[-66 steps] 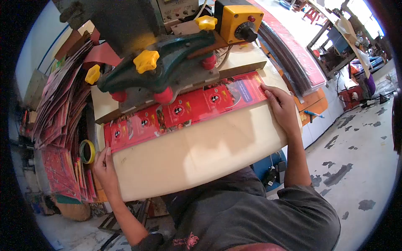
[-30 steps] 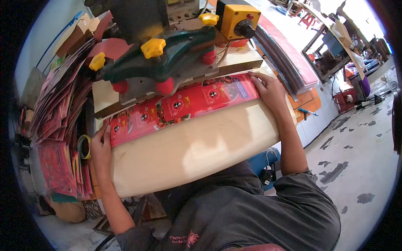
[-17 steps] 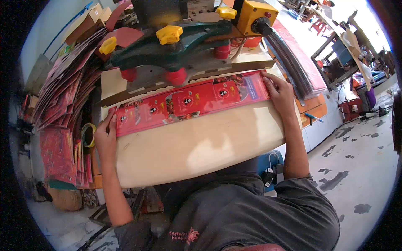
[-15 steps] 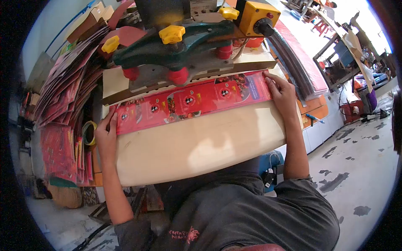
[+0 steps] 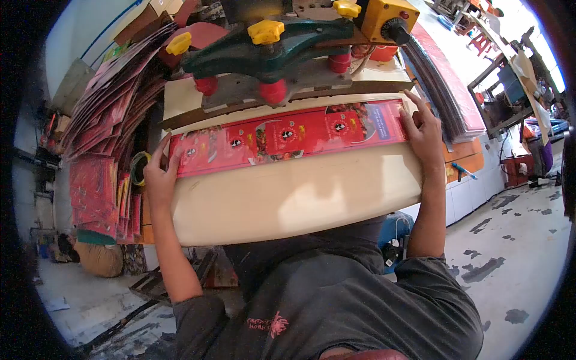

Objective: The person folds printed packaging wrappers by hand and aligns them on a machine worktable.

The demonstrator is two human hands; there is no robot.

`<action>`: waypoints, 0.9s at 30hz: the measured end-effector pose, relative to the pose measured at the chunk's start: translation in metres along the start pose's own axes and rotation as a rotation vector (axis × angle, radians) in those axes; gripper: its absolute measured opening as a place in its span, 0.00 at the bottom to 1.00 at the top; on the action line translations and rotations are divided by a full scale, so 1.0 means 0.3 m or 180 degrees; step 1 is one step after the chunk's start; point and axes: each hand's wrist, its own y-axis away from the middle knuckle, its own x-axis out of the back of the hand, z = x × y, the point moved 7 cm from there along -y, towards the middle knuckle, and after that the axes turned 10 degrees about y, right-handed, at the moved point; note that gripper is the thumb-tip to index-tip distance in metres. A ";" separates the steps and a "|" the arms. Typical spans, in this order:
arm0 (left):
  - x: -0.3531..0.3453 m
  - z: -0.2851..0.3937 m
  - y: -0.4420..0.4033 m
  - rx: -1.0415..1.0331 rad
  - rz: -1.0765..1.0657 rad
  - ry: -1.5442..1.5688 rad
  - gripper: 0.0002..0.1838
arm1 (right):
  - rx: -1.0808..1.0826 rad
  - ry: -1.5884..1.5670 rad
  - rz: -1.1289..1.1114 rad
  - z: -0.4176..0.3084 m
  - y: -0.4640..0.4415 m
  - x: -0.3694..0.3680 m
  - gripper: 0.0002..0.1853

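A long red printed plastic strip (image 5: 282,135) lies across the cream padded board (image 5: 288,195), just in front of the machine's press head. At the strip's left end is my left hand (image 5: 161,177), thumb on its edge and fingers apart. My right hand (image 5: 425,132) touches the right end, its thumb and forefinger spread along the edge. Above the strip, the dark green press bracket (image 5: 267,57) carries yellow star knobs (image 5: 266,32) and red round feet (image 5: 273,91).
Stacked red printed sheets (image 5: 114,114) lean at the left, beside a yellow tape roll (image 5: 139,168). A yellow control box (image 5: 389,21) sits at the upper right. Behind my right hand are a pile of plastic-wrapped sheets (image 5: 447,90) and a blue pen (image 5: 465,171).
The view has shifted, so the machine and board appear farther right and higher. The fingers of both hands have spread more at the strip's ends.
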 end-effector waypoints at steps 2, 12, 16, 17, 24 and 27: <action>0.014 0.013 0.007 -0.0082 0.0040 0.0077 0.26 | -0.0180 -0.0256 -0.0118 0.012 0.000 0.000 0.27; 0.046 0.057 0.013 -0.0584 0.0194 0.0074 0.24 | -0.0650 -0.1748 -0.0511 0.125 -0.007 -0.061 0.28; 0.063 0.077 0.023 -0.0769 0.0261 0.0002 0.27 | -0.0712 -0.1650 -0.0584 0.160 -0.004 -0.085 0.20; 0.063 0.088 0.027 -0.0862 0.0296 0.0107 0.28 | -0.0591 -0.1624 -0.0522 0.170 -0.008 -0.091 0.18; 0.085 0.036 0.017 -0.0389 0.0234 0.0692 0.30 | -0.0518 -0.1719 -0.0489 0.119 -0.012 -0.036 0.15; 0.090 0.008 0.012 -0.0159 0.0310 0.1319 0.26 | -0.0402 -0.2135 -0.0426 0.096 -0.008 -0.028 0.13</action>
